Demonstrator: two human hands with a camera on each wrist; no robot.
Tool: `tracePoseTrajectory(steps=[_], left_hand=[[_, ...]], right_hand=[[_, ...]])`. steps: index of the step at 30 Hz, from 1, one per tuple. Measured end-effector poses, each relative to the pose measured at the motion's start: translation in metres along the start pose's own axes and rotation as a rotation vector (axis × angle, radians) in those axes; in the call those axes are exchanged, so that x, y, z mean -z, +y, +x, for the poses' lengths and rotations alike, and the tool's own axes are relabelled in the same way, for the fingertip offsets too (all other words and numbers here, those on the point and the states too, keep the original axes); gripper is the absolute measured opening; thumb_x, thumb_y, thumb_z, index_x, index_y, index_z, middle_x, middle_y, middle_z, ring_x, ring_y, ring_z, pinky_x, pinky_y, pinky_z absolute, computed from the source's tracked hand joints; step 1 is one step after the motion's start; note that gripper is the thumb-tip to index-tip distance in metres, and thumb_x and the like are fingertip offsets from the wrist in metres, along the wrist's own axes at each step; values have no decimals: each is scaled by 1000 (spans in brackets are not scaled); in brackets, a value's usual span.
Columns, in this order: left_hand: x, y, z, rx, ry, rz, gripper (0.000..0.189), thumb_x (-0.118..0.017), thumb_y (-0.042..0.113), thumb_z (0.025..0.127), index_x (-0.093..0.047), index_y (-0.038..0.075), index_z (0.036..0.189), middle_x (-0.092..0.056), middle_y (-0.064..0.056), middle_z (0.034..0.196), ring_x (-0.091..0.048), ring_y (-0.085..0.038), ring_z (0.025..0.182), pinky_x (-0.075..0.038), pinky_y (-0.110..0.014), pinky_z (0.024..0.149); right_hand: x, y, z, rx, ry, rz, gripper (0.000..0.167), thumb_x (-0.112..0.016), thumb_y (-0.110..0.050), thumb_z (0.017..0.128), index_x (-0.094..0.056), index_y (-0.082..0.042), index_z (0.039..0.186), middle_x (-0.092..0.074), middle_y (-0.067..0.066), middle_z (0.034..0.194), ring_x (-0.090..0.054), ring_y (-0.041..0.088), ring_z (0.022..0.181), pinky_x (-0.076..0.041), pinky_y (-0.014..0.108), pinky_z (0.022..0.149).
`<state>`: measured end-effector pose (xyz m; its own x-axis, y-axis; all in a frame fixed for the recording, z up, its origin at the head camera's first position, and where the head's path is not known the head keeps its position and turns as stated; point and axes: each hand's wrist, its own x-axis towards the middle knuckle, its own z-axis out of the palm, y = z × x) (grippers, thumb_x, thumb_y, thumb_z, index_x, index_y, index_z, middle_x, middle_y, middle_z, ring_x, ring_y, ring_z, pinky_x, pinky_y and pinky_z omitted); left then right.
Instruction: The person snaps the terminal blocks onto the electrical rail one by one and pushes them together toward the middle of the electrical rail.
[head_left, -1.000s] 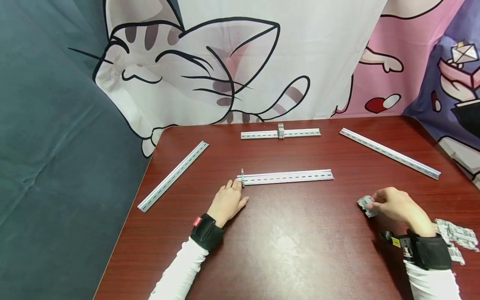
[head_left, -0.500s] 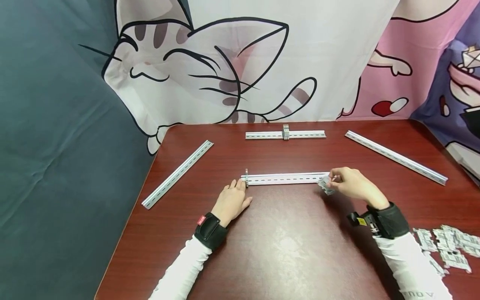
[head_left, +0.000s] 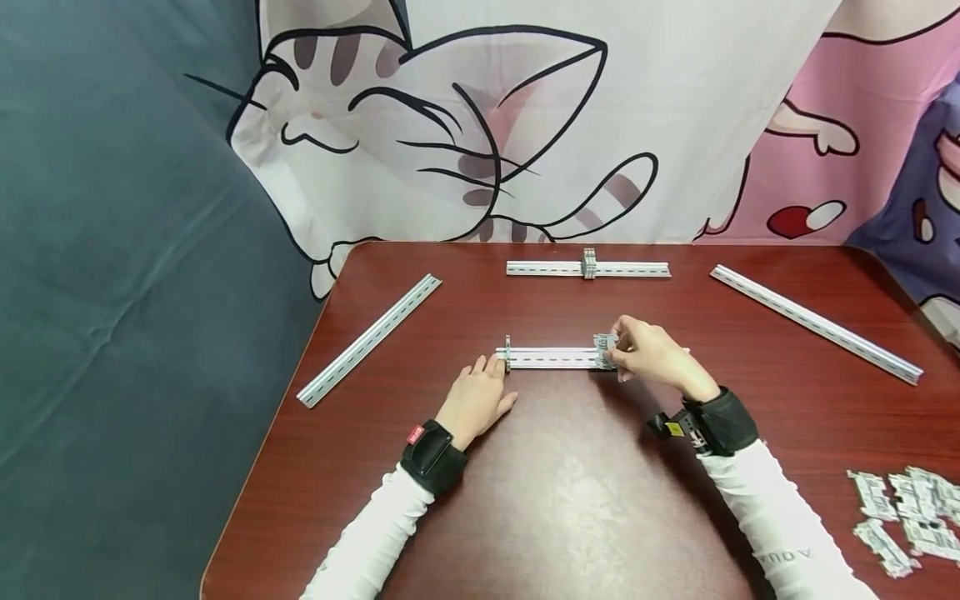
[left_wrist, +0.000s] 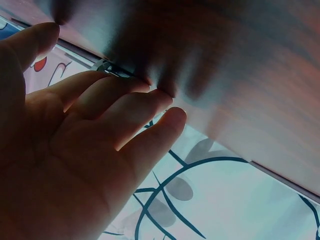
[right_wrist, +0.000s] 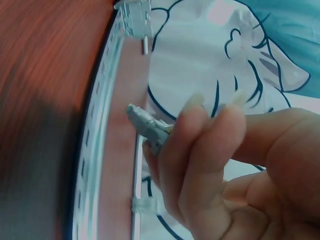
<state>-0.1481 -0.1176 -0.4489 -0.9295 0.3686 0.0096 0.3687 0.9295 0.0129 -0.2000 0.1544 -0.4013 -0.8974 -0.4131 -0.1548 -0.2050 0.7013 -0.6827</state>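
A printed cloth (head_left: 697,108) hangs behind the brown table (head_left: 570,492). The left hand (head_left: 472,404) lies with fingers extended and nothing gripped, fingertips at the left end of the near slotted rail (head_left: 553,359), just beside the small clip (head_left: 507,354) standing there. The right hand (head_left: 652,354) is closed in a pinch, with a grey module (head_left: 604,346) between thumb and fingers, left of the knuckles and over the rail's right part; whether they touch I cannot tell.
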Motion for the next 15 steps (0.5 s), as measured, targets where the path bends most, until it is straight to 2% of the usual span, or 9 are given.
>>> tracePoseTrajectory(steps=[4,8,10,12,15], left_hand=[[3,-1,-1,-1,23,12,57,-60,40,92,-54,-2,131,-60,-14,130,-55,-29,124,-46,-40,99],[3,-1,-2,-5,31,13,57,-60,40,92,-54,-2,130,-60,-14,130,-56,-29,123,-47,-40,98],[3,0,-2,-11,28,13,57,-60,40,92,-53,-2,131,-60,-15,130,-56,-29,123,-47,-40,97],[4,0,-2,-15,25,13,58,-60,40,92,-53,-2,131,-60,-15,130,-55,-29,123,-47,-40,97],[5,1,-3,-19,37,18,57,-61,40,91,-54,-2,129,-61,-14,129,-56,-29,122,-47,-40,96]], right_hand=[[-13,-6,12,56,-36,37,32,-59,-4,91,-50,4,121,-65,11,70,-64,16,54,-52,26,59],[-29,-12,23,84,-100,111,35,-57,-4,92,-50,0,126,-67,13,81,-65,18,56,-54,30,58],[-37,-15,27,59,-109,185,26,-57,-4,92,-50,-1,117,-68,15,86,-67,18,58,-56,33,57],[-42,-19,31,45,-73,220,17,-57,-5,90,-50,-1,105,-69,14,87,-68,17,59,-57,35,57],[-48,-26,36,45,44,157,10,-60,-9,86,-50,-6,89,-65,4,72,-62,13,60,-52,29,59]])
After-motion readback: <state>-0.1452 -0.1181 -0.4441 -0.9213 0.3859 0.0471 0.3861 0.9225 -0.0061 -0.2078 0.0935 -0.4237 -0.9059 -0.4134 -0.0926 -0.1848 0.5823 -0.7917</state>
